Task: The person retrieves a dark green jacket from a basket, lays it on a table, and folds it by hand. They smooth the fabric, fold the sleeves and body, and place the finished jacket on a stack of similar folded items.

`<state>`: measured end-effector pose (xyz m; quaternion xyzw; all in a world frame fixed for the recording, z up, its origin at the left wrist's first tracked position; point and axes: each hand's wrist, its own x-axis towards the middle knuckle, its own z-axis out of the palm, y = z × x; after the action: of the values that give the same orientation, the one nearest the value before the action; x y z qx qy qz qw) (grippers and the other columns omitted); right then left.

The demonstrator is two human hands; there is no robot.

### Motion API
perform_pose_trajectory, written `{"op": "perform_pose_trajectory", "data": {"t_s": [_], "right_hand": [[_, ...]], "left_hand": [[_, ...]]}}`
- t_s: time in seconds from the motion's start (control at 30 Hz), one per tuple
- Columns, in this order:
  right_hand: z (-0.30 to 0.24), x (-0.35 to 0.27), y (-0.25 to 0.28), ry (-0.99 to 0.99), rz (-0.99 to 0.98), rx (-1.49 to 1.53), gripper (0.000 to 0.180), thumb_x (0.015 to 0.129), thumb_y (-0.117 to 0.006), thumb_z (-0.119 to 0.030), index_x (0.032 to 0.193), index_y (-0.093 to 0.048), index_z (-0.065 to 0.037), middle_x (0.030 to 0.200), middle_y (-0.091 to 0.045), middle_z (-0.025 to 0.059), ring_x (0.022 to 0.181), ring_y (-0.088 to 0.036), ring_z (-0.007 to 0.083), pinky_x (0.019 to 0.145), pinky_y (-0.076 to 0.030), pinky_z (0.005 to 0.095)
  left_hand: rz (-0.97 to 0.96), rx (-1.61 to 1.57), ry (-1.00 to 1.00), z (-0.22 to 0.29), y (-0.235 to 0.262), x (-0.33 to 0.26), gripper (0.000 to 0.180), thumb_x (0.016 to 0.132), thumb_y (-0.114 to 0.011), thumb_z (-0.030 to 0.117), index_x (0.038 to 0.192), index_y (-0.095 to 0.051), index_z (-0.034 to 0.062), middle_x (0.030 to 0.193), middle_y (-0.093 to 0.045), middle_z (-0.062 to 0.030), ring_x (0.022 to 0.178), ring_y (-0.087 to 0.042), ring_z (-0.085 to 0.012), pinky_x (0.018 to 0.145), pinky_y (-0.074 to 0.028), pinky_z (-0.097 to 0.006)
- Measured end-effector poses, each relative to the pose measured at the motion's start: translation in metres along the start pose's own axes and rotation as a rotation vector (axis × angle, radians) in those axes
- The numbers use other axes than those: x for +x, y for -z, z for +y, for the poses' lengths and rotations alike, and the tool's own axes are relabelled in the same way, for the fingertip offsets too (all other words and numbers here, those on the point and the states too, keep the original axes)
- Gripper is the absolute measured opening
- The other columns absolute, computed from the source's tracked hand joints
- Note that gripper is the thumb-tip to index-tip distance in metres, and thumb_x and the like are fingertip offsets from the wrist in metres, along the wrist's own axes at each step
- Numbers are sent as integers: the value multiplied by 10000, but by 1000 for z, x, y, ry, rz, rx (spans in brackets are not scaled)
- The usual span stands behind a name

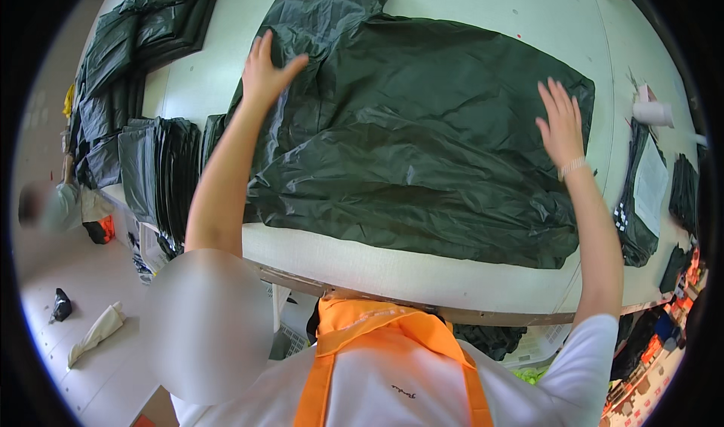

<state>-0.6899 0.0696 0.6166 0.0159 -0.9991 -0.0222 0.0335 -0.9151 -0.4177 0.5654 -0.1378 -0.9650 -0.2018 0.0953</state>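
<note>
White short-sleeved T-shirt point(422, 397); small dark script lettering point(403, 391) marks the chest. Bright orange apron point(338, 310), two broad straps point(314, 397) running over the shirt. Slim pale bracelet point(572, 166) circles the right wrist point(577, 174); both forearms point(219, 178) are bare.

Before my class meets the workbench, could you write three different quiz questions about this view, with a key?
1. Multiple choice: The right hand is nearest which edge of the spread dark green material?
a) the picture's left edge
b) the picture's right edge
c) the edge closest to the person
2. True or false: The left hand is open.
3. Fill in: The bracelet is on the person's ____ wrist.

Key: 1 b; 2 true; 3 right.
</note>
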Motion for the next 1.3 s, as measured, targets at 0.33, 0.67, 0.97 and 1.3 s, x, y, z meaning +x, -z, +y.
{"op": "perform_pose_trajectory", "data": {"t_s": [0.33,0.67,0.97,1.3], "right_hand": [[47,124,-46,-98,-222,49,570,718,-739,-266,1225,-503,-156,1061,-601,110,1033,-546,318,877,-452,391],[-7,-101,102,-8,145,49,713,571,-560,136,1234,-563,-127,787,-491,104,758,-500,310,693,-432,389],[-102,-264,6,-103,-198,236,776,598,-549,97,1329,-476,-150,835,-441,94,804,-476,266,711,-435,371],[-35,-231,42,-301,-736,217,344,702,-555,-88,1027,-669,-81,812,-613,156,771,-598,339,735,-511,412]], "left_hand": [[-472,151,285,-19,-47,131,747,590,-762,570,1036,-635,-15,1023,-646,-203,934,-630,-334,816,-494,-401],[476,117,-590,-1,144,-82,204,794,-595,140,948,-656,21,884,-648,-128,831,-583,-358,780,-418,-453],[-225,121,-344,-50,108,-277,481,630,-710,258,1045,-594,43,1037,-588,-173,959,-512,-408,873,-396,-470],[-332,-105,-159,-11,80,-343,387,554,-680,174,917,-604,65,976,-554,-145,936,-482,-348,830,-404,-418]]}}
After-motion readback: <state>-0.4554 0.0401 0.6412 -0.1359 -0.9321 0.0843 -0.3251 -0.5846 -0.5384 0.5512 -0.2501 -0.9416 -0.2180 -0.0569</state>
